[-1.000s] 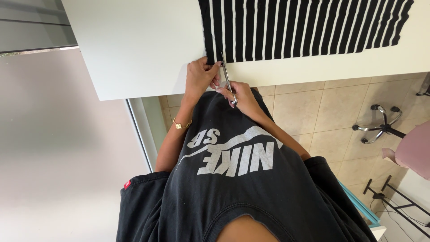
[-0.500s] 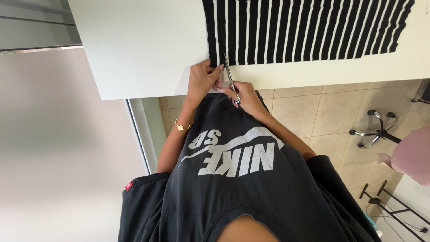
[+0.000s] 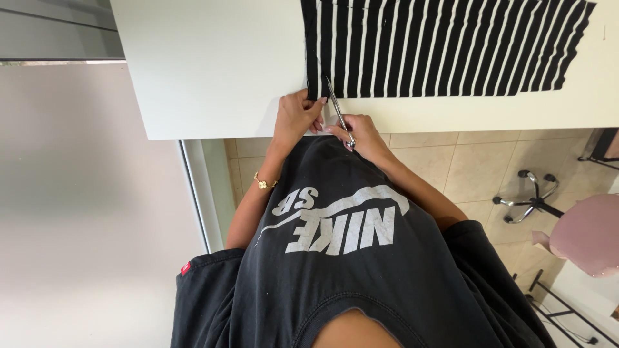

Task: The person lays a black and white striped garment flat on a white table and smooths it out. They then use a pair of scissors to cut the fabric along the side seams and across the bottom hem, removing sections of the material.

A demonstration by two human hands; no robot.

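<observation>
Right hand (image 3: 361,132) grips scissors (image 3: 338,111) at the fabric (image 3: 445,48) edge; left hand (image 3: 298,117) pins it flat; I'd follow one stripe, short snips.

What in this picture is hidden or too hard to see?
Head view:
- Striped fabric: its far end is cut off by the top edge.
- Scissors: handles are covered by the right hand; blades too thin to tell how far open.
- Left hand: fingertips blend into the fabric's edge.
- Chair: cut off at right.
</observation>
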